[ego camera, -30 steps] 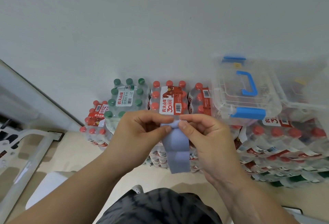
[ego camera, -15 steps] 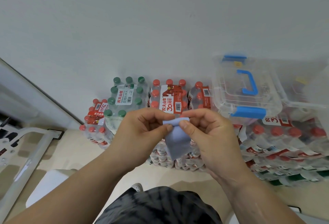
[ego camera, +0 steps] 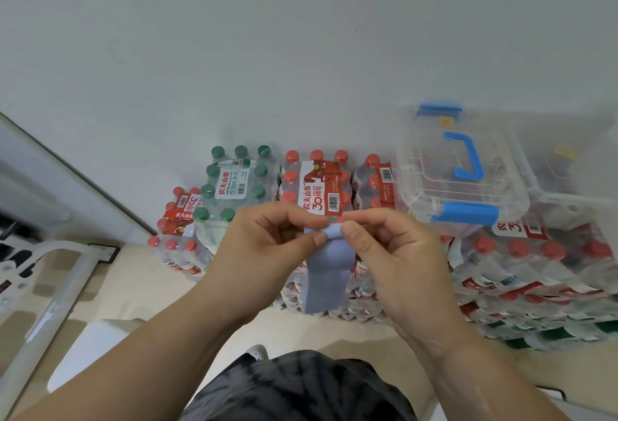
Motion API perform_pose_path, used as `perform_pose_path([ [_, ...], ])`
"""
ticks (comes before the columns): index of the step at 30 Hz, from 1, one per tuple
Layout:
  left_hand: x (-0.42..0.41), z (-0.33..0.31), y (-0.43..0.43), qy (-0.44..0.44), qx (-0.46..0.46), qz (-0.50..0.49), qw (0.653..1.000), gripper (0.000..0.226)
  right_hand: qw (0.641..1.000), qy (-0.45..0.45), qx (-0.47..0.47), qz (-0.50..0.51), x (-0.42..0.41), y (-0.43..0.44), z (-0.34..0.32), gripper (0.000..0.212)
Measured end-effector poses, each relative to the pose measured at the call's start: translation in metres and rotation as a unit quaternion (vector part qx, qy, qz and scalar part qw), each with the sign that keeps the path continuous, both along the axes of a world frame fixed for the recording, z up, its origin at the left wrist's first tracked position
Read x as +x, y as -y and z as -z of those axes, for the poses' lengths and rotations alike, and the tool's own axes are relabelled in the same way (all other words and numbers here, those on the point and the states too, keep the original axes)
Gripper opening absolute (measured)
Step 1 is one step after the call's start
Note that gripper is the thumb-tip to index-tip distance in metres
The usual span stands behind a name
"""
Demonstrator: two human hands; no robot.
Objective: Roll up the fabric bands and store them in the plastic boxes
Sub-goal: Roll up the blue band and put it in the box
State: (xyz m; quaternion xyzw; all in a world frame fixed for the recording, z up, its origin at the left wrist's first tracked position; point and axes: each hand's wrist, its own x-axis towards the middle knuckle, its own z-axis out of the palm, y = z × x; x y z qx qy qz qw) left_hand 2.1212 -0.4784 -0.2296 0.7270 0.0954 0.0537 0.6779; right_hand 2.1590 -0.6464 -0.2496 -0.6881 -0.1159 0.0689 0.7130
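Note:
A light blue fabric band (ego camera: 326, 273) hangs in front of me, its top end curled into a small roll. My left hand (ego camera: 264, 247) and my right hand (ego camera: 391, 253) both pinch that rolled top between thumb and fingers. The loose tail drops straight down between the hands. A clear plastic box (ego camera: 461, 170) with a blue handle and blue clasps sits closed on the water packs to the right, above my right hand. A second clear box (ego camera: 575, 173) stands beside it at the far right edge, only partly visible.
Shrink-wrapped packs of water bottles, red-capped (ego camera: 321, 183) and green-capped (ego camera: 234, 180), are stacked against the white wall. A white metal frame (ego camera: 60, 273) stands at the left. Beige floor and my dark shorts (ego camera: 301, 387) fill the bottom.
The band's hanging tail looked shorter half a second ago and is longer again now. Both hands stay pinched on the rolled top end at about the same place.

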Motion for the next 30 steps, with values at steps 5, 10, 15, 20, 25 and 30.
perform_pose_path([
  [5,0.0,0.0,0.004,-0.018,-0.016,0.007,1.0,0.022,0.999,0.018,-0.011,0.03,0.0,0.0,0.004,0.019],
  [10,0.004,0.003,0.012,-0.035,-0.001,-0.008,0.999,0.017,0.994,0.039,-0.021,0.099,-0.006,-0.006,0.011,0.018],
  [15,0.008,0.001,0.008,-0.036,0.002,0.027,0.999,0.014,0.993,0.058,-0.012,0.098,-0.009,-0.005,0.013,0.02],
  [20,0.007,0.003,0.007,-0.015,-0.03,0.016,0.999,0.016,0.997,0.043,0.0,0.069,-0.004,0.0,0.009,0.019],
  [25,0.009,0.005,0.008,-0.039,-0.062,0.022,0.997,0.016,0.999,-0.003,0.03,0.035,0.003,0.005,0.008,0.028],
  [30,0.011,0.005,0.012,-0.034,-0.037,-0.005,0.999,0.007,0.999,-0.019,0.034,0.024,0.006,0.01,0.006,0.015],
])
